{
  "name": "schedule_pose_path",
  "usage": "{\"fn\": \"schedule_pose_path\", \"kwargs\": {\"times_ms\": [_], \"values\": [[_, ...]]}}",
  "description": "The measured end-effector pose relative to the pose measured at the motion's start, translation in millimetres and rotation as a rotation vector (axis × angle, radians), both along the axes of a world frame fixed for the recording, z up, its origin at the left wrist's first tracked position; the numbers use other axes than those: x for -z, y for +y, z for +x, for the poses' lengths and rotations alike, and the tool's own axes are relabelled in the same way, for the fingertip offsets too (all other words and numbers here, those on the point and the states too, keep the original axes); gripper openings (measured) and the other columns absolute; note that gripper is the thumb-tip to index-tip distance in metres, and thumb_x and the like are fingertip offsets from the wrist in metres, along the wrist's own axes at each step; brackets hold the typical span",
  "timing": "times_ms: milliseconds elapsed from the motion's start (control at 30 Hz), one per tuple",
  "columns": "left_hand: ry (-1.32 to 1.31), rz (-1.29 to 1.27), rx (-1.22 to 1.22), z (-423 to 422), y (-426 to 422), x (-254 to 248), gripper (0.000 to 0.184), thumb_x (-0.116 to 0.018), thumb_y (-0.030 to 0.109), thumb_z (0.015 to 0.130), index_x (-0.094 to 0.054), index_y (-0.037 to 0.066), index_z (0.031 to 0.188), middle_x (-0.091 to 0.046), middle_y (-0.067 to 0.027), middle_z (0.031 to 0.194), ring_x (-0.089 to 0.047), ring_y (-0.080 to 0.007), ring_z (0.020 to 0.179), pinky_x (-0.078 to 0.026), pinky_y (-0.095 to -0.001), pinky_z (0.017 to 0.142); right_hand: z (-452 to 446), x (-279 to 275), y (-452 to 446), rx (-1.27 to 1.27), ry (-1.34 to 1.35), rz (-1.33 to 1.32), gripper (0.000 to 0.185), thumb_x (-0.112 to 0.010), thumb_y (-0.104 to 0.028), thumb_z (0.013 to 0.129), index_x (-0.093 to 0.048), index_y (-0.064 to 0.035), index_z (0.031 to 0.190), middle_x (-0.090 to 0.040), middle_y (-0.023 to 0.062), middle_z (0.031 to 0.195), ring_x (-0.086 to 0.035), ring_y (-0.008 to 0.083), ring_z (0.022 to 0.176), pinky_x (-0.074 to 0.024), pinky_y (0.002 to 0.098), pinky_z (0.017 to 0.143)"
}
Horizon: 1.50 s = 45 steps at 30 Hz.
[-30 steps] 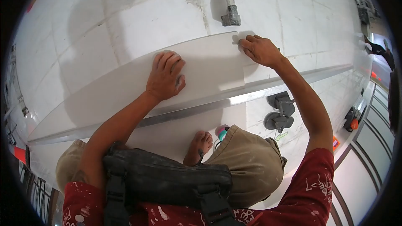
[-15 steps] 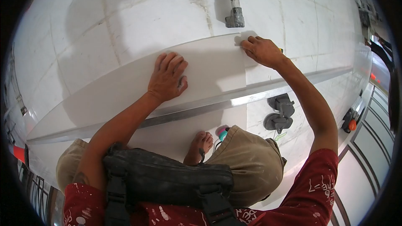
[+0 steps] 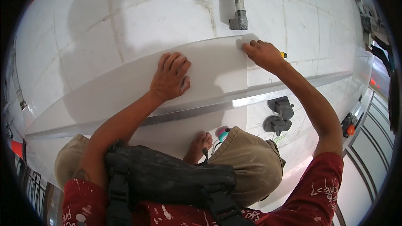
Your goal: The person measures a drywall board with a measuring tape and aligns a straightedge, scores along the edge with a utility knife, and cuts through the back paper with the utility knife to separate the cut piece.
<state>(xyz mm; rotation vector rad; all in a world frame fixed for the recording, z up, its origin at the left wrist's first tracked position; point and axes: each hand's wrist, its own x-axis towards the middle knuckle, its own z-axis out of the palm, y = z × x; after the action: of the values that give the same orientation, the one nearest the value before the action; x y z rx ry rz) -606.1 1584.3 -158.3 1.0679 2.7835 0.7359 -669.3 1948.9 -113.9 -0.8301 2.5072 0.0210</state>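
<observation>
on a smooth pale panel (image 3: 215, 65) near a long, shiny metal bar (image 3: 251, 100), the left hand (image 3: 169, 75) rests, fingers slightly spread. the right hand (image 3: 264, 54) curls; any pinch is unclear.

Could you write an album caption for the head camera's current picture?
Left hand resting on a pale sheet, right hand by its corner, a long metal bar lying across the sheet.

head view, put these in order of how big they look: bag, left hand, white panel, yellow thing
1. White panel
2. Bag, though it sits nearer the camera
3. Left hand
4. Yellow thing, of which only a small bit shows
</observation>
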Motion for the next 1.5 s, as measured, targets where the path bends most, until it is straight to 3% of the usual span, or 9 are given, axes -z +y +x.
{"fn": "schedule_pose_path", "kwargs": {"times_ms": [267, 700, 1367, 1500], "values": [[0.010, 0.060, -0.028, -0.8, -1.4, -2.9, 0.048, -0.066, 0.020, 0.077, -0.051, 0.010, 0.123, -0.046, -0.0096, 0.127, -0.038, -0.0282, 0.131, -0.027, -0.0506, 0.115, -13.9, -7.8, -3.6, -0.043, -0.110, 0.027, 0.017, -0.056, -0.017, 0.097, -0.053, -0.0091, 0.111, -0.065, 0.0127, 0.085, -0.068, 0.0332, 0.080, -0.0563, 0.0451, 0.069], [-0.001, 0.064, -0.031, -1.5, -3.0, -4.6, 0.052, -0.069, 0.020, 0.076, -0.051, 0.009, 0.124, -0.046, -0.0113, 0.127, -0.040, -0.0295, 0.132, -0.028, -0.0502, 0.116, -16.3, -8.8, -4.7, -0.054, -0.123, 0.051, 0.018, -0.055, -0.016, 0.096, -0.052, -0.0089, 0.112, -0.066, 0.0127, 0.086, -0.068, 0.0335, 0.079, -0.0559, 0.0460, 0.070], [-0.029, 0.053, -0.026, -0.9, -2.3, -4.1, 0.046, -0.066, 0.022, 0.079, -0.048, 0.011, 0.120, -0.044, -0.0091, 0.127, -0.038, -0.0270, 0.130, -0.026, -0.0492, 0.116, -26.5, -20.2, -6.1, -0.100, -0.201, 0.133, 0.021, -0.052, -0.014, 0.098, -0.051, -0.0103, 0.118, -0.066, 0.0113, 0.094, -0.068, 0.0312, 0.090, -0.0566, 0.0453, 0.074], [-0.048, 0.068, -0.013, -1.0, -0.9, -4.6, 0.052, -0.069, 0.020, 0.077, -0.047, 0.010, 0.124, -0.043, -0.0102, 0.126, -0.037, -0.0280, 0.131, -0.026, -0.0492, 0.117, -31.9, -26.7, -10.7, -0.125, -0.229, 0.198, 0.021, -0.053, -0.013, 0.097, -0.051, -0.0101, 0.118, -0.067, 0.0109, 0.095, -0.068, 0.0308, 0.090, -0.0565, 0.0450, 0.074]]}}
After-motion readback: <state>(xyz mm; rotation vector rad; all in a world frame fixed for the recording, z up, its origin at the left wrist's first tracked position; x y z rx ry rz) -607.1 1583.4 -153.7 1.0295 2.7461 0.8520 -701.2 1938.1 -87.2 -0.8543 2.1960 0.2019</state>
